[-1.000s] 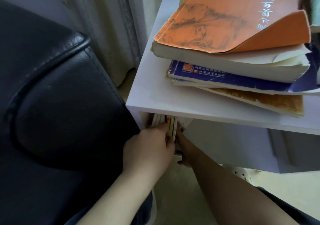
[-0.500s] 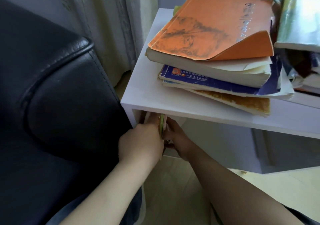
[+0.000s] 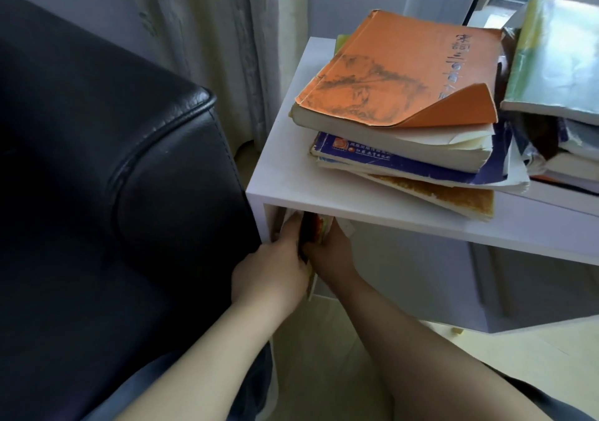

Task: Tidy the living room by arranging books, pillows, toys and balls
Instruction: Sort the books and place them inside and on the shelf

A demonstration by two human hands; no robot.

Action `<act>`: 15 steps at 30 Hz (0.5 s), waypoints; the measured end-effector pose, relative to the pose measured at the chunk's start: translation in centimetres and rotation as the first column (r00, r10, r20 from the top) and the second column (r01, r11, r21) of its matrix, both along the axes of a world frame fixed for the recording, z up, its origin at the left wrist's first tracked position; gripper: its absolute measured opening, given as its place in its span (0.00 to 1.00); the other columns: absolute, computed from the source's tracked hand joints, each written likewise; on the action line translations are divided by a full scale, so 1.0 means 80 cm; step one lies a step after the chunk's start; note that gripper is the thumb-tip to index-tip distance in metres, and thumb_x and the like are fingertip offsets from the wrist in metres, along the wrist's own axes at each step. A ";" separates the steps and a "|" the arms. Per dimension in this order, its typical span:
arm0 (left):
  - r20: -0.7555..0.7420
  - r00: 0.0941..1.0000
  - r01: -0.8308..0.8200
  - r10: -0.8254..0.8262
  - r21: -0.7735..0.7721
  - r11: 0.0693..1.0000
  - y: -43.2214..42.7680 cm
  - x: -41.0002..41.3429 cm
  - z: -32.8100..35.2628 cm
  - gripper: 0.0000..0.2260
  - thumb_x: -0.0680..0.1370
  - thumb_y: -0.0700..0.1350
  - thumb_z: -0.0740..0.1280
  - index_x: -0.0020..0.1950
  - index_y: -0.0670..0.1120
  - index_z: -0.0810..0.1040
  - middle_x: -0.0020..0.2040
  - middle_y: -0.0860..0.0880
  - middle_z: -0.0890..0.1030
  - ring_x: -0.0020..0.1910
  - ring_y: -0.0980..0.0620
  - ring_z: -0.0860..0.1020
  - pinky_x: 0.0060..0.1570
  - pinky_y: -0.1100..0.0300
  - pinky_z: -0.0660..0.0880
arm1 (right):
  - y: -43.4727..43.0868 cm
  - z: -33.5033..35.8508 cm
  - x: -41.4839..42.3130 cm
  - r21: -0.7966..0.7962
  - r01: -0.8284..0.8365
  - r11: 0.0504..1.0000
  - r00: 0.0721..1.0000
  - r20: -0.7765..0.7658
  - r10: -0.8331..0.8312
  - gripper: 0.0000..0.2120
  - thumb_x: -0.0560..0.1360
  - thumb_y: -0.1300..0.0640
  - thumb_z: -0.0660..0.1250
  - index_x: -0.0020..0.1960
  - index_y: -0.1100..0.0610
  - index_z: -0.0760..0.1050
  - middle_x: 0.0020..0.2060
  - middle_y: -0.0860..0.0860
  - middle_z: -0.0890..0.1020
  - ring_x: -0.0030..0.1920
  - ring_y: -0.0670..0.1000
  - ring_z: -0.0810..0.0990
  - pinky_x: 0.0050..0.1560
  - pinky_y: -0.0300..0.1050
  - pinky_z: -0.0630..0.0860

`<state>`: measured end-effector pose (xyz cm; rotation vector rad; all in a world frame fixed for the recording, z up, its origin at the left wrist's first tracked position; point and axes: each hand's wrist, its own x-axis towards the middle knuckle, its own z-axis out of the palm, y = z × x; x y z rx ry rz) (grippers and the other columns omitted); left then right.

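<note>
Left hand (image 3: 275,274) and right hand (image 3: 330,252) nearer shelf wall (image 3: 269,219) than before, each tight around upright books (image 3: 319,231); orange book (image 3: 398,70) script unreadable.

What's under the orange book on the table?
A blue book lies directly under the orange book, with a brown-edged book below it on the white table. Most of both covers is hidden.

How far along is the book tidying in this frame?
Done: nothing plainly finished. In hand: left hand and right hand hold upright books inside the white shelf, lower compartment. Left: the orange-topped stack and a second pile lie untidy on top.
</note>
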<state>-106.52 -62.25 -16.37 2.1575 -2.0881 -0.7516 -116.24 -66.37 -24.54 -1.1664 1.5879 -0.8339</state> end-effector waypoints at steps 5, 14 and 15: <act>-0.060 0.998 -0.013 0.010 -0.037 0.999 -0.006 0.003 -0.003 0.22 0.80 0.46 0.56 0.72 0.57 0.52 0.44 0.51 0.70 0.39 0.48 0.72 0.38 0.56 0.73 | 0.013 -0.004 -0.012 -0.079 0.054 0.995 0.998 -0.019 -0.056 0.18 0.74 0.66 0.63 0.62 0.55 0.72 0.54 0.53 0.80 0.57 0.53 0.77 0.53 0.40 0.71; -0.343 0.939 -0.044 0.022 -0.058 0.997 -0.004 -0.004 -0.006 0.30 0.77 0.47 0.65 0.73 0.58 0.52 0.61 0.49 0.75 0.52 0.48 0.79 0.46 0.55 0.78 | 0.046 -0.034 -0.026 -0.135 -0.168 0.976 0.985 -0.071 0.160 0.32 0.73 0.60 0.69 0.71 0.40 0.60 0.64 0.48 0.74 0.64 0.53 0.73 0.59 0.48 0.75; -0.320 0.947 0.001 -0.023 -0.068 0.998 -0.003 -0.003 -0.005 0.31 0.76 0.47 0.66 0.72 0.59 0.52 0.60 0.50 0.76 0.52 0.49 0.79 0.45 0.57 0.77 | 0.047 -0.040 -0.029 -0.128 -0.224 0.966 0.968 -0.145 0.205 0.38 0.72 0.57 0.70 0.73 0.38 0.55 0.69 0.50 0.70 0.67 0.54 0.71 0.61 0.54 0.74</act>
